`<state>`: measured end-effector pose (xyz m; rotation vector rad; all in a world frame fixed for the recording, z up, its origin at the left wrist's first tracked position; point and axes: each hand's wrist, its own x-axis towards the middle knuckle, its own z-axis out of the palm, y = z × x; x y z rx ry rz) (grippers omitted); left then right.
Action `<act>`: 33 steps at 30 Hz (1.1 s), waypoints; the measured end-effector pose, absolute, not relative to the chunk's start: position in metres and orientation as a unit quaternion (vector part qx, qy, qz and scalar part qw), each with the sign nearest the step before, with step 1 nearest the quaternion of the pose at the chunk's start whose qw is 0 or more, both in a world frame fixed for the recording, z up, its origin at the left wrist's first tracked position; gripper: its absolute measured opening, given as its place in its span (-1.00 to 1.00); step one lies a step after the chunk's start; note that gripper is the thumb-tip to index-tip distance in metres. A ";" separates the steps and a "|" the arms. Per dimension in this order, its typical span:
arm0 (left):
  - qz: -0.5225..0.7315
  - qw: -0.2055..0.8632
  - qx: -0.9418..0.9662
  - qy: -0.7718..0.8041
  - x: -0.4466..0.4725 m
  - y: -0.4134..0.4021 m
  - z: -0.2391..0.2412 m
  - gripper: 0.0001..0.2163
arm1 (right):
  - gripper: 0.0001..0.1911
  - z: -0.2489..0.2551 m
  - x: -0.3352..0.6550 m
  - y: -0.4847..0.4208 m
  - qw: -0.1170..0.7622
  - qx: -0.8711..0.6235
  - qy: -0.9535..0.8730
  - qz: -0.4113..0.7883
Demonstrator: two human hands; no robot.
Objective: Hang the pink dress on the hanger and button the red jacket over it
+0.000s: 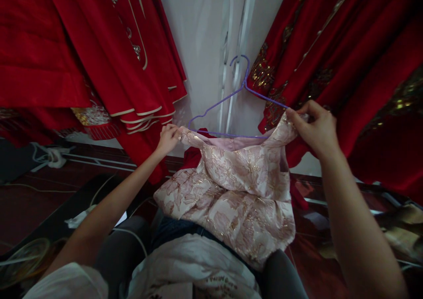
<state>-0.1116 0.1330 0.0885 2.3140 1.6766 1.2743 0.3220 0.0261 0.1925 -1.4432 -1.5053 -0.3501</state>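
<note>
Dress [244,169] pinched in left hand [169,139], right hand [319,128]; right end of hanger [245,82] hidden.

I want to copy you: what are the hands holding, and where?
A pale pink floral garment: the left hand pinches one shoulder strap, the right hand the other.

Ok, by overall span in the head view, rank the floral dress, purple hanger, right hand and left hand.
Largest to smallest:
floral dress
purple hanger
right hand
left hand
</note>
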 end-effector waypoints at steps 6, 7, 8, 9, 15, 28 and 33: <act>0.414 0.018 0.737 0.533 -0.120 0.127 0.070 -0.66 | -0.69 0.191 0.321 0.026 0.493 -0.591 -0.625 -0.133; 0.419 0.016 0.736 0.532 -0.120 0.127 0.070 -0.66 | -0.69 0.191 0.321 0.026 0.494 -0.590 -0.625 -0.133; 0.423 0.015 0.734 0.531 -0.120 0.127 0.071 -0.65 | -0.69 0.192 0.321 0.025 0.494 -0.590 -0.625 -0.133; 0.426 0.013 0.732 0.532 -0.121 0.127 0.072 -0.64 | -0.69 0.192 0.321 0.025 0.495 -0.591 -0.623 -0.134; 0.452 0.020 0.740 0.498 -0.112 0.129 0.094 -0.61 | -0.69 0.194 0.321 0.025 0.495 -0.594 -0.619 -0.136; 0.430 0.290 0.767 0.377 -0.067 0.165 0.153 -0.48 | -0.67 0.161 0.324 0.062 0.586 -0.532 -0.610 -0.022; 0.455 0.305 0.695 0.465 -0.085 0.174 0.081 -0.56 | -0.69 0.158 0.323 0.066 0.587 -0.541 -0.602 -0.020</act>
